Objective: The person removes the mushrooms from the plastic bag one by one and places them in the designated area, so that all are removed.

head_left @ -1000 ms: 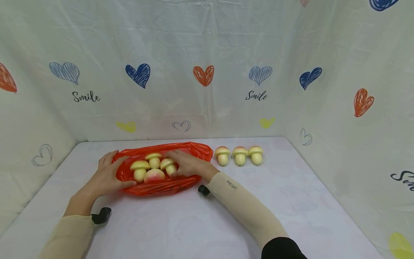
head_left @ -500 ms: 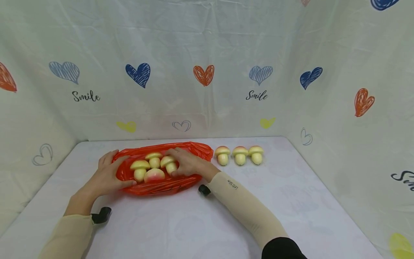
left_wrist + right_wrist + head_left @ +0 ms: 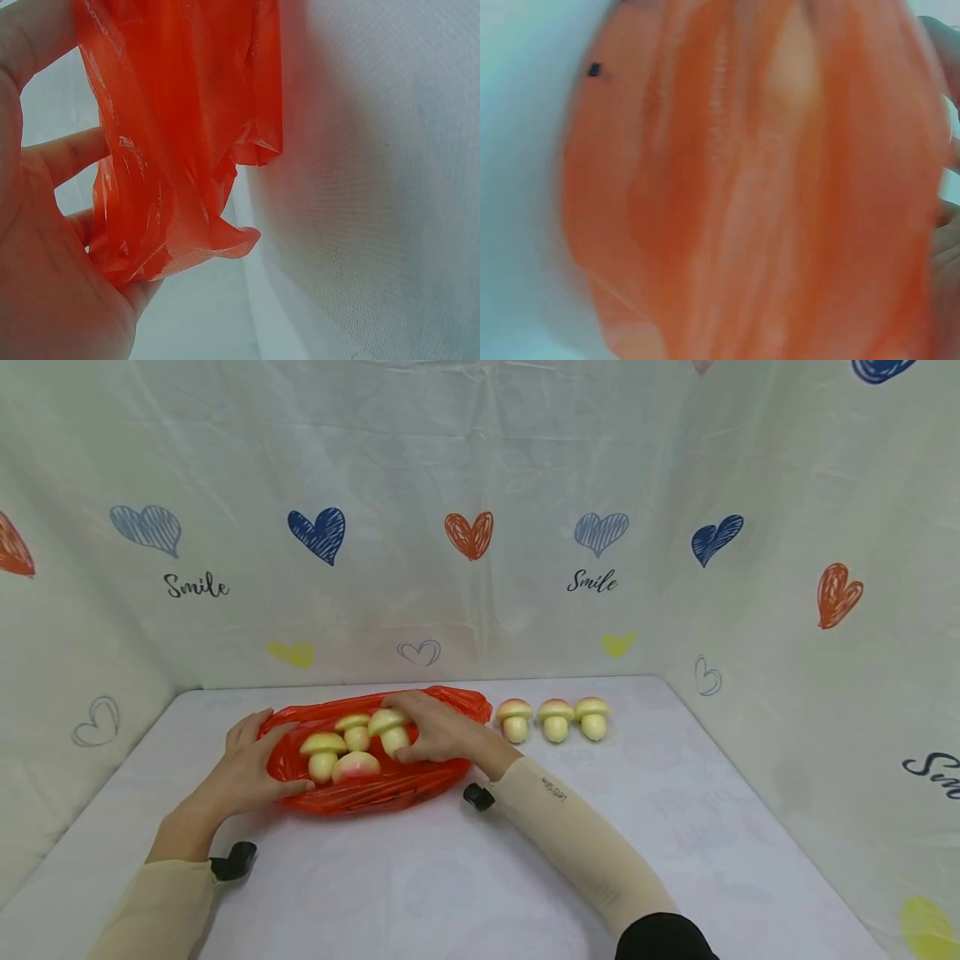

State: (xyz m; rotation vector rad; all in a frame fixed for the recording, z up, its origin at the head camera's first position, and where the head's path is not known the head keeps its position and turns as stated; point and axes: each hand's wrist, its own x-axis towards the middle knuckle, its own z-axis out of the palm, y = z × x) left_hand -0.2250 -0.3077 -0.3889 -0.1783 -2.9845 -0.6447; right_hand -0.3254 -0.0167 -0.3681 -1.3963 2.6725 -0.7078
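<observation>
A red plastic bag (image 3: 360,797) lies open on the table with several pale yellow mushrooms inside. My left hand (image 3: 243,768) grips the bag's left edge, thumb at the near side and fingers at the far side. In the left wrist view the red film (image 3: 165,150) hangs across those fingers. Over the bag's right half, my right hand (image 3: 442,731) holds one mushroom (image 3: 392,732) between thumb and fingers, stem down. Beside it in the bag are two more upright mushrooms and a pink-tinged cap (image 3: 356,766). The bag's side (image 3: 727,225) fills most of the right wrist view.
Three mushrooms (image 3: 555,720) with pinkish caps stand in a row on the white table (image 3: 450,877), right of the bag. A pale curtain (image 3: 517,610) printed with hearts encloses the back and sides.
My right hand has risen a little within the bag, and the mushroom in it has moved slightly up and left. The left hand keeps its place on the bag.
</observation>
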